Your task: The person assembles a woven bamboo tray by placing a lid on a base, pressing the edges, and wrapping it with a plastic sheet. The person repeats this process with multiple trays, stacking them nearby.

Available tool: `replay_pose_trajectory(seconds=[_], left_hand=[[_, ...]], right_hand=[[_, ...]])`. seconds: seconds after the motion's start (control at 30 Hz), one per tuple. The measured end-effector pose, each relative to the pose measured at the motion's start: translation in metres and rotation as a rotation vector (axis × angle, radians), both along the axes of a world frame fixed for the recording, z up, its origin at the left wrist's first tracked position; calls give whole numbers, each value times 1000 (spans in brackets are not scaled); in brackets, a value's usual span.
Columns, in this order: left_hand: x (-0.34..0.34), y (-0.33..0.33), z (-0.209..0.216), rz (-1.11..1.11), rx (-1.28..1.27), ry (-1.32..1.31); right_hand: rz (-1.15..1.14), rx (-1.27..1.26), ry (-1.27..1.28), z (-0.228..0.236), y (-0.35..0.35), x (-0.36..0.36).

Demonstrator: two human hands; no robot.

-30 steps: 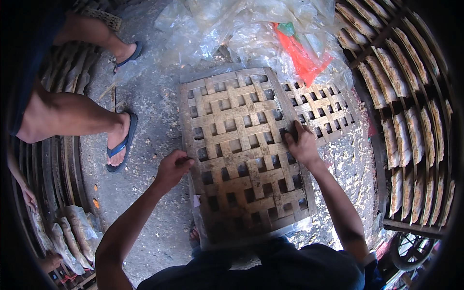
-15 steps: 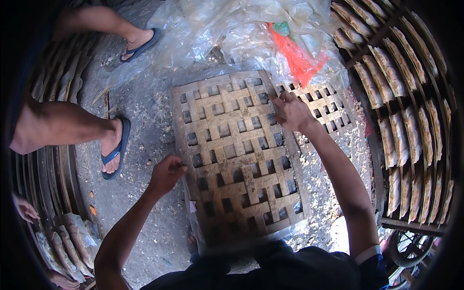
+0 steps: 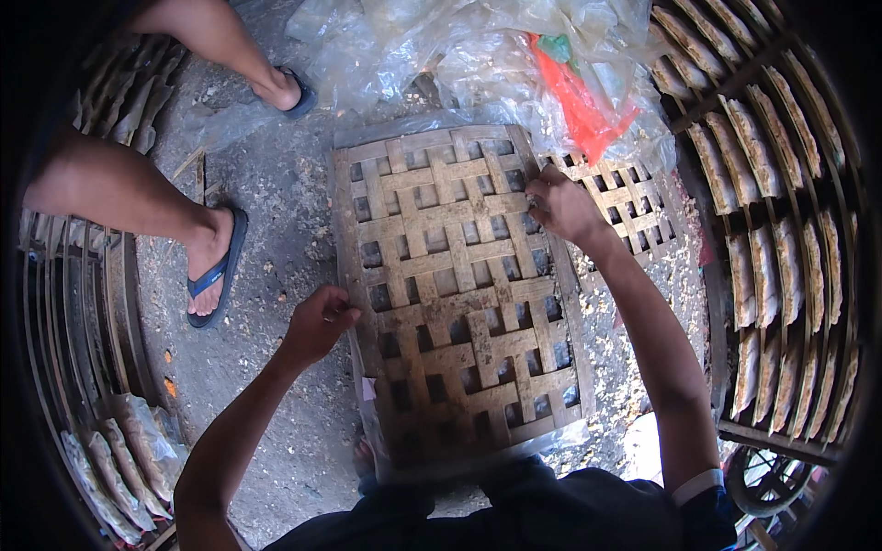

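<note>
Head view, woven panel (image 3: 461,301), between both hands (image 3: 317,326) (image 3: 567,211)

At the upper centre, a crumpled heap of translucent plastic sheeting (image 3: 367,55) is shown, among which a red plastic piece (image 3: 583,106) and a small green scrap (image 3: 556,48) are seen. At the right, long pale-brown strips (image 3: 763,271) are held in rows by a dark slatted rack (image 3: 781,443). Below it, a black spoked wheel (image 3: 761,505) is partly shown. At the left, dark blue flip-flops (image 3: 233,257) are worn by a co-worker (image 3: 119,188).
</note>
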State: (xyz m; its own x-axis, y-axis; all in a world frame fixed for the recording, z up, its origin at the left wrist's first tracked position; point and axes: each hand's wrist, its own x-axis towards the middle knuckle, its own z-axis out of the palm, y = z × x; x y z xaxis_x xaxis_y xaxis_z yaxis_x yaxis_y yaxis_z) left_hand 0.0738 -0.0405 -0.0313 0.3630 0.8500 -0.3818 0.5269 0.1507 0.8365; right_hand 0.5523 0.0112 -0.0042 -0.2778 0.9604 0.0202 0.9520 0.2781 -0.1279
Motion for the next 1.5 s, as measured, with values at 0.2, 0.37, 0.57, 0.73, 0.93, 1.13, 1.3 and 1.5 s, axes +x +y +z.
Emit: replay_pose_trajectory(seconds=[0.2,0.37,0.57,0.73,0.93,1.13,1.3,1.5], left_hand=[[-2,-1,-4,-6,48,-19],[0,-2,5,-57,112,43],[2,-11,29,17,272,69],[6,-22,62,-443,657,201],[0,-38,58,-674,418,301],[-9,-50,41,-589,368,131],[5,-60,57,-479,243,148],[2,-73,51,-405,53,109]], right_hand=[[-107,23,-65,-8,-13,-11],[-95,156,178,-9,-20,-5],[-753,-57,1360,-7,-71,54],[-769,136,-140,-46,-136,123],[-712,233,35,19,-106,58],[-290,141,232,31,-55,-5],[-153,98,-109,-4,-23,-11],[-112,152,-16,-18,-18,-13]])
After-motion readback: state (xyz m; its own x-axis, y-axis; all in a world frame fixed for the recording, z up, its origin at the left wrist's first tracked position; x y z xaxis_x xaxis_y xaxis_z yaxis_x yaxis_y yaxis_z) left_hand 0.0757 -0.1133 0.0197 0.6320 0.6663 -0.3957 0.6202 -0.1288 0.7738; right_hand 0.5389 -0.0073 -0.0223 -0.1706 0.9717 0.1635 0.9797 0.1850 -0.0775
